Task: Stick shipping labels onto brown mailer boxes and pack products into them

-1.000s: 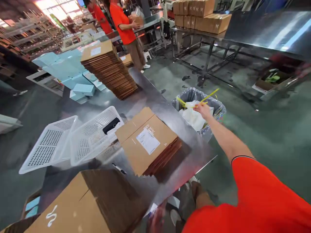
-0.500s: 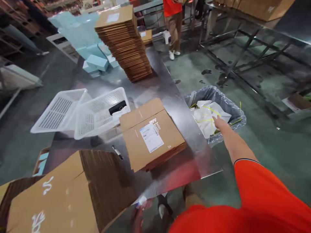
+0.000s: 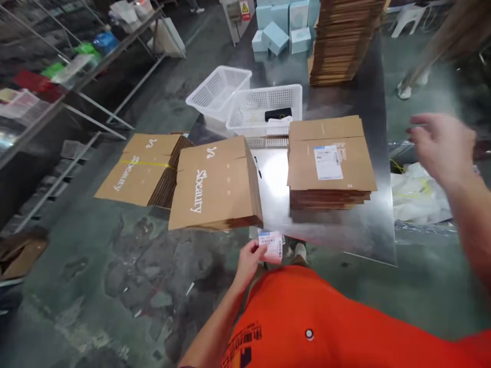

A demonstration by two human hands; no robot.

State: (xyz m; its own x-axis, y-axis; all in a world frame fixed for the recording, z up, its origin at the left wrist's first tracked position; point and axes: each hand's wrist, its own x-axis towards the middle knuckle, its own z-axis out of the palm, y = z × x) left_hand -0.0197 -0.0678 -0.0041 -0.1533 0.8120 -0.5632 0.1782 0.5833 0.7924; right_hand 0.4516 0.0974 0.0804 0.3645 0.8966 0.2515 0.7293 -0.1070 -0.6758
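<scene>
Left hand (image 3: 249,259): thumb and fingers pinched on the white rectangular paper label with barcodes (image 3: 271,244).
Held label: just beyond the near edge of the shiny grey metal tabletop (image 3: 345,230), close to the wearer's orange shirt (image 3: 307,306).
Right hand (image 3: 441,145): raised beyond the tabletop's right edge; fingers bent but blurred, so whether they grip anything cannot be told.
Bin lined with clear plastic (image 3: 416,232): seen below the right hand; contains crumpled white material (image 3: 406,199).
Stack of flattened brown cardboard boxes (image 3: 303,166): on the tabletop, between the two hands; a white printed sheet (image 3: 328,162) lies on top.
Middle stack of brown cardboard lettered "beauty" (image 3: 215,184): beyond the left hand.
Leftmost brown cardboard stack (image 3: 138,176): beside the middle one, crossed by a yellow strap (image 3: 153,164).
Black-and-white pen (image 3: 258,167): between the middle and labelled stacks.
White perforated plastic baskets (image 3: 220,89): farther back; one holds a black object (image 3: 278,114).
Tall brown cardboard stack (image 3: 339,43): far end, right of pale blue boxes (image 3: 276,38).
</scene>
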